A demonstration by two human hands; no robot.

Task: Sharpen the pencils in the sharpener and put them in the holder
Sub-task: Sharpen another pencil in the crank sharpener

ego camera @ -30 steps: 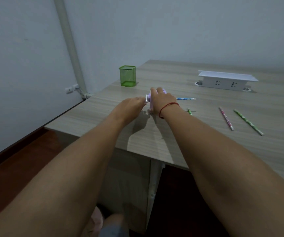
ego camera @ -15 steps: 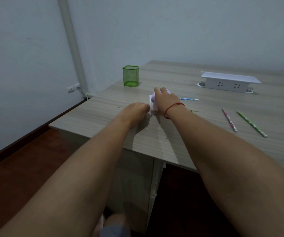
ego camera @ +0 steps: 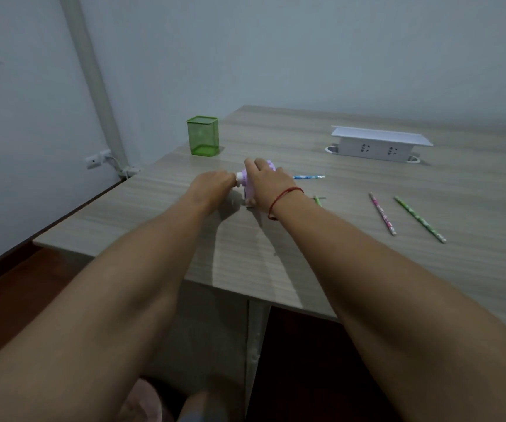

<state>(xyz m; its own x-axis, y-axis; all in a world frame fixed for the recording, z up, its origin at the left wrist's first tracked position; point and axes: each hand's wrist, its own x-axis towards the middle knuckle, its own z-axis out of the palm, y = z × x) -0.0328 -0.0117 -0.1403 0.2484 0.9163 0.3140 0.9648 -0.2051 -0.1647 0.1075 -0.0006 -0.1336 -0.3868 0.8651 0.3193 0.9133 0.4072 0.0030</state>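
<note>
Beneath right hand (ego camera: 265, 185), sharpener (ego camera: 269, 164) gripped on desk (ego camera: 160, 208); left hand (ego camera: 215, 186) apparently pinching crank (ego camera: 239, 179). Blue pencil (ego camera: 308, 177) inserted, right of that hand. Holder (ego camera: 202, 136) beyond left hand, no pencils inside; pink pencil (ego camera: 382, 213) and green pencil (ego camera: 419, 219) waiting further right.

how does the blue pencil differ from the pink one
Colour: the blue pencil is blue and white, the pink pencil pink. Pose: the blue pencil runs sideways, the pink pencil slants toward the near right. State: the blue pencil's left end vanishes behind the right hand on the sharpener; the pink pencil lies free. Both are slim, patterned, and outside the green holder.
</note>
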